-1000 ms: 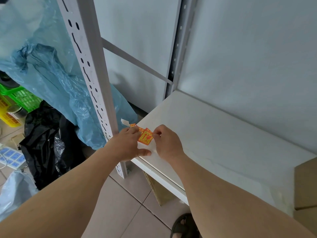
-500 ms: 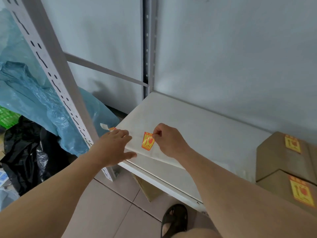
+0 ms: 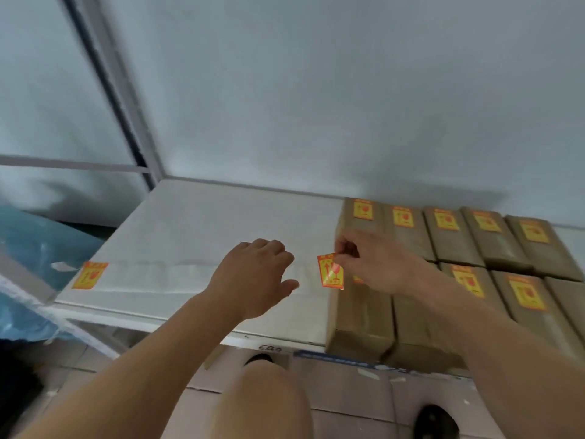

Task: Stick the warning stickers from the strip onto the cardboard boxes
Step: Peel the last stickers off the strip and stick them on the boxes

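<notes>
My right hand point(image 3: 367, 264) pinches the top edge of an orange and yellow warning sticker point(image 3: 330, 271), which hangs just left of the nearest cardboard box point(image 3: 361, 315). That front-left box shows no sticker on its visible top. My left hand point(image 3: 256, 277) hovers over the white shelf point(image 3: 190, 236), fingers loosely curled, holding nothing. The sticker strip point(image 3: 90, 275) lies at the shelf's front left corner, one sticker showing on it. Several brown boxes point(image 3: 449, 236) stand in two rows on the right, most with a sticker on top.
A metal rack upright point(image 3: 117, 87) rises at the back left of the shelf. Blue plastic sheeting point(image 3: 38, 248) bulges at the left. My knee point(image 3: 262, 403) and a dark sandal point(image 3: 435, 423) are below the shelf edge, over a tiled floor.
The view swung right, bringing the box rows in. My left hand let go of the strip, which now lies on the shelf corner. My right hand carried the peeled sticker toward the boxes.
</notes>
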